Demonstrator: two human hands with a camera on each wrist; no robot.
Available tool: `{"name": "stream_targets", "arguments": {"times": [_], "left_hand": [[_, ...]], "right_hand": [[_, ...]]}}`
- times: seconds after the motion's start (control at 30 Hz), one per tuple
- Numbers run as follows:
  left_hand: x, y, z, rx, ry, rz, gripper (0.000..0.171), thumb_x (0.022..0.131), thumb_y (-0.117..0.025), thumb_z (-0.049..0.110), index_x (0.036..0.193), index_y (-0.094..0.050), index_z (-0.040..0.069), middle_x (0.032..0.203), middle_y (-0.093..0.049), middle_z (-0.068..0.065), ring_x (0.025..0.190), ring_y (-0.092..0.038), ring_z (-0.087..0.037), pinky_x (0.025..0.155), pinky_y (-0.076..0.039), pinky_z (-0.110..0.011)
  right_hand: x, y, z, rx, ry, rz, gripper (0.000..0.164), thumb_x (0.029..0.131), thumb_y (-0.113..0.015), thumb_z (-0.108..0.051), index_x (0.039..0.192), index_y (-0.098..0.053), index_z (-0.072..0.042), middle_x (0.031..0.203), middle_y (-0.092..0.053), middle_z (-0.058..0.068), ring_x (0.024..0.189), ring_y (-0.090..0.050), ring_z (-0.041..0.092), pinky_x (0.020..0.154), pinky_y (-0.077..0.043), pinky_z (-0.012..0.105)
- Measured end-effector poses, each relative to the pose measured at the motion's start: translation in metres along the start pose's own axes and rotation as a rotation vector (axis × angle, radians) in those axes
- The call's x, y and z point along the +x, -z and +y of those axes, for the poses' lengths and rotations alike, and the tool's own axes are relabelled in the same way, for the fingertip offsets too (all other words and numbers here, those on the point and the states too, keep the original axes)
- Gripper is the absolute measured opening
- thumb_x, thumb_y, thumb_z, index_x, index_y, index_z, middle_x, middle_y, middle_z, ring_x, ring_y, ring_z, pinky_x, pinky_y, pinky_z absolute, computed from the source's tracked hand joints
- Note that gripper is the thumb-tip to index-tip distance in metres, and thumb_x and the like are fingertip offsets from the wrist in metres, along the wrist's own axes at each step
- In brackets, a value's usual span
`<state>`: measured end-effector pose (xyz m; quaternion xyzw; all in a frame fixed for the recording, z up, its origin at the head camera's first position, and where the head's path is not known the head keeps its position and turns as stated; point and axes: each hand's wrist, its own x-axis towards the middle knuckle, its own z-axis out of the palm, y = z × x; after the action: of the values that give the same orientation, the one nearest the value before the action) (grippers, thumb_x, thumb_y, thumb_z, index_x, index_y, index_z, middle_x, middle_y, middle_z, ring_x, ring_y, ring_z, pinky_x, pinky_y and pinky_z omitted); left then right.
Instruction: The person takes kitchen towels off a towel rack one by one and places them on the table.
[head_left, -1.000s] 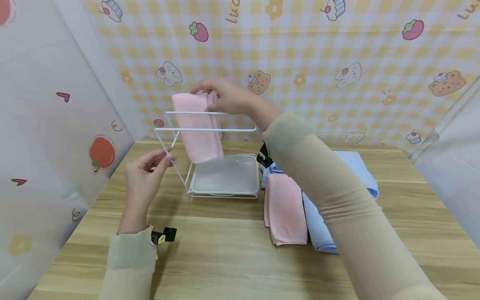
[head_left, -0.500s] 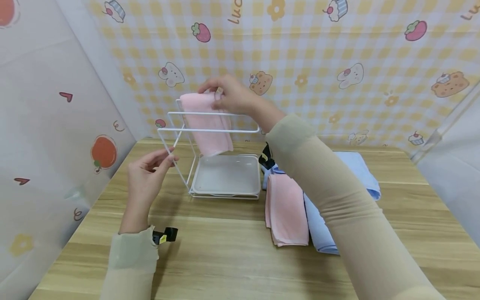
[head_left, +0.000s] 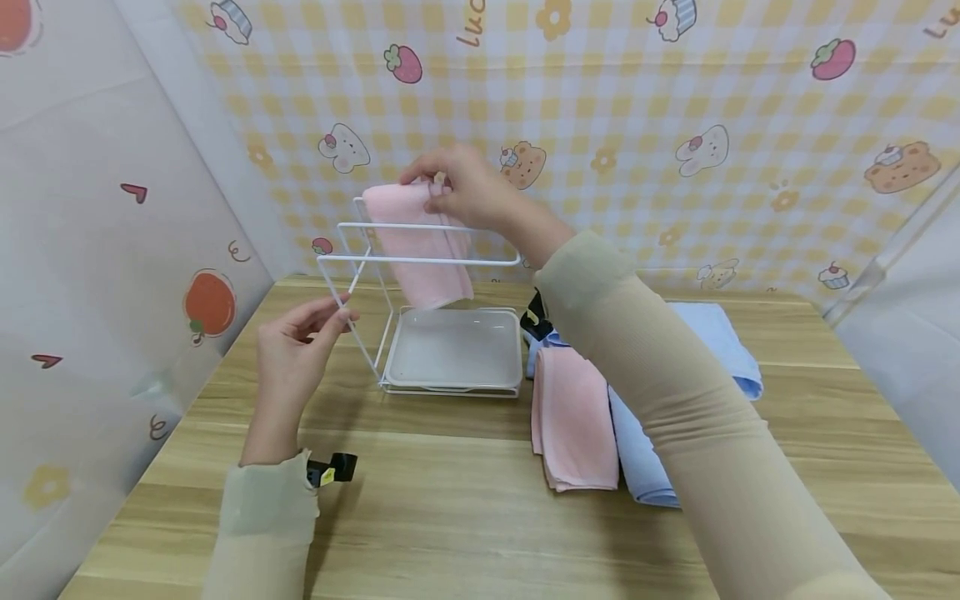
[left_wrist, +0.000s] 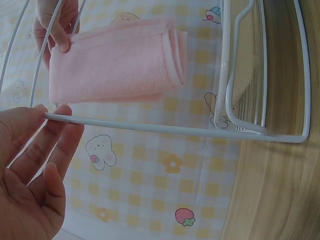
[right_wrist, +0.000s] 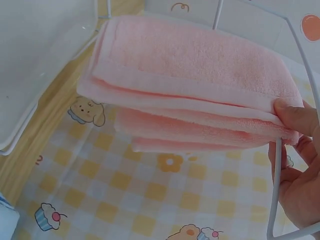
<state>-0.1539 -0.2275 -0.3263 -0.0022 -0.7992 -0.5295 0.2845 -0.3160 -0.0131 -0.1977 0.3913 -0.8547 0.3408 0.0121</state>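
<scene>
A folded pink towel [head_left: 420, 287] hangs at the rear bar of a white wire rack [head_left: 427, 261]. My right hand [head_left: 471, 190] pinches its top edge between thumb and fingers; the right wrist view shows the towel's layers [right_wrist: 195, 65] parted, with a rack bar [right_wrist: 277, 185] running into the fold. On the rack's left side, my left hand [head_left: 294, 350] holds the slanting upright with thumb and fingertips, seen closer on the bar [left_wrist: 150, 128] in the left wrist view. Below the towel, a pale grey tray [head_left: 453, 350] sits in the rack's base.
Right of the rack lies a second folded pink towel [head_left: 576, 421]. Blue towels [head_left: 708, 333] lie beside it, partly hidden under my right sleeve [head_left: 675, 392]. A patterned curtain [head_left: 600, 100] stands behind the wooden table [head_left: 435, 508].
My right hand has shifted the pink towel right and slightly up and back, toward the rear bar, with its lower edge now higher. The left hand stays on the upright.
</scene>
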Motion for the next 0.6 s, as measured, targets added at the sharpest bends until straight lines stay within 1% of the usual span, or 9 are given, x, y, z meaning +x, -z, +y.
{"name": "stream_targets", "arguments": {"times": [0.13,0.33,0.43,0.5,0.57,0.6], "left_hand": [[0.0002,-0.0003,-0.0002,-0.003,-0.006,0.000,0.021,0.090,-0.072,0.006,0.110,-0.075,0.000,0.084,-0.077,0.009,0.071,-0.069,0.005,0.059,-0.050,-0.010],[0.0001,-0.0006,0.0006,-0.006,-0.016,-0.004,0.019,0.091,-0.071,0.007,0.109,-0.075,0.002,0.079,-0.073,0.023,0.071,-0.069,0.004,0.059,-0.050,-0.010],[-0.0002,-0.0001,-0.0005,0.003,-0.008,-0.008,0.020,0.092,-0.071,0.008,0.111,-0.075,0.003,0.079,-0.071,0.027,0.072,-0.069,0.005,0.059,-0.050,-0.010],[-0.0005,0.0001,-0.0006,0.007,-0.007,-0.008,0.020,0.092,-0.071,0.009,0.111,-0.075,0.003,0.079,-0.071,0.028,0.072,-0.069,0.005,0.060,-0.050,-0.010],[-0.0007,0.0000,0.0001,0.009,-0.009,-0.006,0.020,0.091,-0.071,0.009,0.110,-0.075,0.003,0.081,-0.073,0.022,0.072,-0.069,0.006,0.060,-0.050,-0.010],[-0.0007,-0.0002,0.0003,0.008,-0.009,-0.008,0.020,0.091,-0.071,0.009,0.110,-0.075,0.003,0.081,-0.074,0.022,0.072,-0.069,0.006,0.060,-0.050,-0.010]], "right_hand": [[-0.0008,-0.0001,-0.0001,-0.005,0.013,0.009,0.031,0.091,-0.068,0.000,0.121,-0.071,-0.010,0.128,-0.067,0.004,0.104,-0.052,0.014,0.086,-0.043,0.023],[-0.0021,0.0011,-0.0009,-0.028,0.037,0.039,0.029,0.090,-0.069,0.000,0.117,-0.074,-0.009,0.125,-0.070,0.005,0.101,-0.055,0.015,0.085,-0.043,0.023],[-0.0036,0.0018,-0.0019,-0.042,0.045,0.060,0.028,0.090,-0.071,-0.003,0.116,-0.074,-0.010,0.123,-0.071,0.004,0.098,-0.055,0.013,0.084,-0.044,0.021],[-0.0044,0.0022,-0.0022,-0.026,0.053,0.077,0.027,0.089,-0.072,-0.003,0.115,-0.075,-0.010,0.122,-0.071,0.005,0.097,-0.055,0.013,0.083,-0.044,0.021],[-0.0066,0.0037,-0.0025,-0.007,0.056,0.093,0.026,0.089,-0.072,-0.004,0.115,-0.075,-0.010,0.120,-0.071,0.005,0.096,-0.054,0.013,0.082,-0.044,0.020],[-0.0079,0.0046,-0.0022,0.009,0.056,0.100,0.026,0.089,-0.073,-0.004,0.115,-0.075,-0.009,0.119,-0.071,0.005,0.096,-0.054,0.012,0.082,-0.044,0.020]]}}
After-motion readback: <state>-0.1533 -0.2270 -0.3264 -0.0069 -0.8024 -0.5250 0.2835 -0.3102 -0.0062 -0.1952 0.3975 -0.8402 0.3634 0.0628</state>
